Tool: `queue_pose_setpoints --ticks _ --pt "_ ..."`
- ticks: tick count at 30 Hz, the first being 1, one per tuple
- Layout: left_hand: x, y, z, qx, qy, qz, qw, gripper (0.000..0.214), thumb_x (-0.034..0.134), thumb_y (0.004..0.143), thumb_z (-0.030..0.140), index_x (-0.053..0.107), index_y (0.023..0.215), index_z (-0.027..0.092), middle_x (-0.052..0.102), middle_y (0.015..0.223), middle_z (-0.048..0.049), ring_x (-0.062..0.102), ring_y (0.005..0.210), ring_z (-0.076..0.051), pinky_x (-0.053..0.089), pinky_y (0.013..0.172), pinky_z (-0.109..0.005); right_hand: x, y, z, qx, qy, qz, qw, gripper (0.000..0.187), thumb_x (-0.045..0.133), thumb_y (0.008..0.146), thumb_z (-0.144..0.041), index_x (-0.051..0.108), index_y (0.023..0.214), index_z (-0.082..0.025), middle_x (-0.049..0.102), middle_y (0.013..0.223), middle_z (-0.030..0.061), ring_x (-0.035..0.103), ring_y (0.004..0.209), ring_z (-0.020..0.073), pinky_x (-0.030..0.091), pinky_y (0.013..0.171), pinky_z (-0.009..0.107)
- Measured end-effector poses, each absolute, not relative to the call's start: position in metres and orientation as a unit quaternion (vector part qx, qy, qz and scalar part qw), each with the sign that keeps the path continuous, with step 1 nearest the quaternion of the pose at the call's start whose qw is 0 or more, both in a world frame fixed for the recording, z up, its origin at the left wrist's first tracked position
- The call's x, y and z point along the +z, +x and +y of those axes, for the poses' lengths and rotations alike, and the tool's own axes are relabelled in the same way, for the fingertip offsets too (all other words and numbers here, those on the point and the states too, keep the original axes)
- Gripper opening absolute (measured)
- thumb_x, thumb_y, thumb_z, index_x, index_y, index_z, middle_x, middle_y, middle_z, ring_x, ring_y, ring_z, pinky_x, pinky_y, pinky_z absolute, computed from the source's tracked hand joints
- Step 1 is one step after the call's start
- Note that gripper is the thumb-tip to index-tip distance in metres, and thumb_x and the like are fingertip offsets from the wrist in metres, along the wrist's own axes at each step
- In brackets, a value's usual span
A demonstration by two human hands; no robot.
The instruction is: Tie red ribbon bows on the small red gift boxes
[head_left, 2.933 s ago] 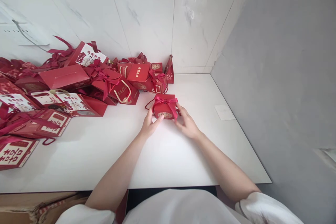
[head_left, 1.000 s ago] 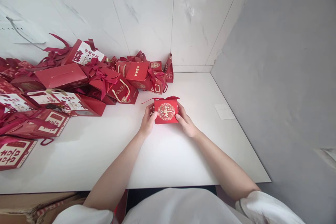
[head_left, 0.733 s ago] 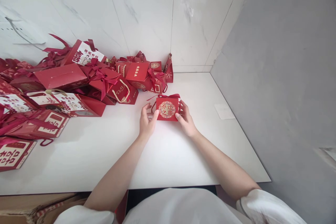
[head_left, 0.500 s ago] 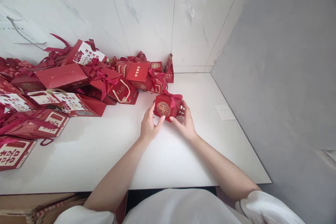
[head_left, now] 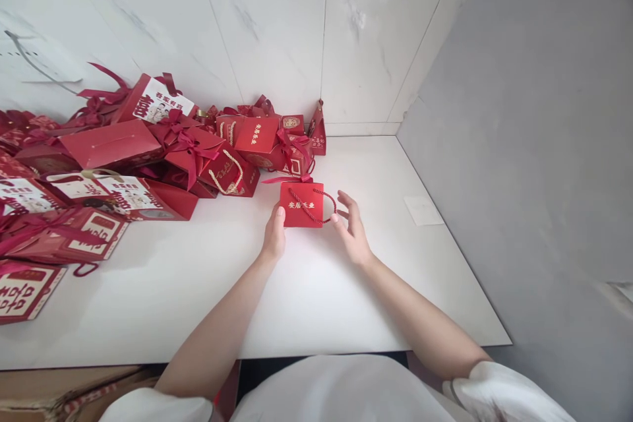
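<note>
A: While the left hand (head_left: 275, 232) is clamped on the small red box (head_left: 297, 216), what's the right hand (head_left: 353, 234) doing?
B: Not gripping — fingers spread, off the box's right side, thumb right at the twisted cord handle (head_left: 335, 203). Can't tell if it touches.
A: Left grip?
B: Thumb on the front face at the left edge, other fingers hidden.
A: Box position?
B: Between the hands, over the bench (head_left: 306, 297), near the right end of the heap of red boxes (head_left: 116, 145). Gold-character face toward camera. Can't tell if it's resting or lifted.
A: Ribbon (head_left: 283, 180)?
B: Along the top edge, one tail out left.
A: Surroundings?
B: Heap covers the bench's left and back. White slip (head_left: 424, 210) lies right — well apart from the box. Cardboard carton (head_left: 44, 386) sits lower left.
</note>
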State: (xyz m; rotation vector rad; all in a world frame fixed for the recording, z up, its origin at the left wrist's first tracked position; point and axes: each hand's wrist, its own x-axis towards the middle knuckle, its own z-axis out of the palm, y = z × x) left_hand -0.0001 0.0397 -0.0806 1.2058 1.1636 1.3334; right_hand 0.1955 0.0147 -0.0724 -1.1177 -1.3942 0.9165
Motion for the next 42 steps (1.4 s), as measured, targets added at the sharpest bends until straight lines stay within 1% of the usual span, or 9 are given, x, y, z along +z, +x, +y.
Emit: queue_pose_setpoints --ticks 3,5,7,11,22,32,35,38,42 --pt "-0.084 0.004 0.037 0.547 0.479 0.449 0.519 0.064 0.035 0.096 0.066 0.057 0.134 0.02 0.064 0.134 -0.0105 0.055 0.131 -0.03 0.043 0.111 -0.046 -0.077 0.195 0.018 0.489 -0.439 -0.567 0.496 0.069 0.048 0.096 -0.063 0.029 0.153 -0.029 0.028 0.164 0.0095 0.028 0.151 0.0285 0.03 0.121 0.053" --pt "-0.083 0.006 0.035 0.545 0.49 0.443 0.516 0.061 0.037 0.096 0.064 0.055 0.136 0.022 0.062 0.137 -0.0094 0.053 0.133 -0.029 0.041 0.112 -0.045 -0.079 0.194 0.019 0.52 -0.401 -0.567 0.498 0.069 0.048 0.097 -0.062 0.028 0.153 -0.028 0.03 0.163 0.0091 0.032 0.149 0.0274 0.033 0.12 0.051" --pt "-0.083 0.006 0.033 0.54 0.502 0.445 0.508 0.058 0.038 0.097 0.061 0.053 0.138 0.022 0.06 0.139 -0.0088 0.049 0.137 -0.028 0.038 0.115 -0.044 -0.08 0.194 0.019 0.537 -0.369 -0.569 0.501 0.069 0.051 0.097 -0.059 0.026 0.154 -0.028 0.032 0.162 0.0096 0.042 0.144 0.0271 0.04 0.116 0.049" --pt "-0.083 0.004 0.033 0.531 0.51 0.453 0.503 0.056 0.038 0.098 0.06 0.053 0.138 0.023 0.059 0.14 -0.0088 0.047 0.138 -0.027 0.037 0.115 -0.044 -0.083 0.194 0.021 0.55 -0.367 -0.56 0.5 0.071 0.055 0.095 -0.058 0.026 0.153 -0.029 0.031 0.162 0.0111 0.055 0.132 0.0284 0.05 0.107 0.049" --pt "-0.084 0.002 0.035 0.521 0.509 0.463 0.505 0.055 0.038 0.098 0.061 0.055 0.135 0.024 0.06 0.138 -0.0081 0.052 0.133 -0.027 0.04 0.112 -0.044 -0.088 0.196 0.025 0.532 -0.381 -0.557 0.512 0.07 0.058 0.093 -0.058 0.03 0.151 -0.029 0.037 0.158 0.0133 0.063 0.118 0.0264 0.052 0.102 0.049" --pt "-0.071 0.005 0.032 0.526 0.528 0.47 0.473 0.054 0.04 0.098 0.058 0.061 0.133 0.022 0.063 0.137 -0.0093 0.051 0.135 -0.029 0.041 0.114 -0.045 -0.084 0.195 0.024 0.521 -0.389 -0.554 0.52 0.071 0.059 0.092 -0.06 0.031 0.149 -0.029 0.04 0.156 0.0139 0.064 0.115 0.0268 0.056 0.096 0.048" --pt "-0.061 0.008 0.024 0.517 0.55 0.498 0.427 0.054 0.047 0.097 0.055 0.052 0.143 0.026 0.059 0.142 -0.0089 0.053 0.133 -0.029 0.046 0.11 -0.044 -0.083 0.195 0.025 0.515 -0.417 -0.524 0.535 0.071 0.061 0.09 -0.06 0.033 0.146 -0.029 0.044 0.152 0.0144 0.065 0.111 0.027 0.057 0.093 0.048" --pt "-0.057 0.015 0.014 0.49 0.587 0.501 0.405 0.066 0.06 0.093 0.049 0.037 0.152 0.032 0.055 0.146 -0.0082 0.053 0.134 -0.03 0.051 0.104 -0.044 -0.086 0.198 0.029 0.495 -0.459 -0.49 0.551 0.069 0.062 0.089 -0.06 0.035 0.144 -0.027 0.049 0.146 0.0147 0.064 0.113 0.0269 0.056 0.094 0.048" --pt "-0.06 0.025 0.007 0.489 0.614 0.464 0.411 0.068 0.062 0.092 0.044 0.035 0.153 0.031 0.046 0.154 -0.0088 0.048 0.138 -0.029 0.048 0.109 -0.046 -0.086 0.2 0.029 0.43 -0.507 -0.493 0.561 0.064 0.059 0.09 -0.06 0.039 0.141 -0.027 0.046 0.146 0.0134 0.061 0.115 0.0267 0.054 0.098 0.048"
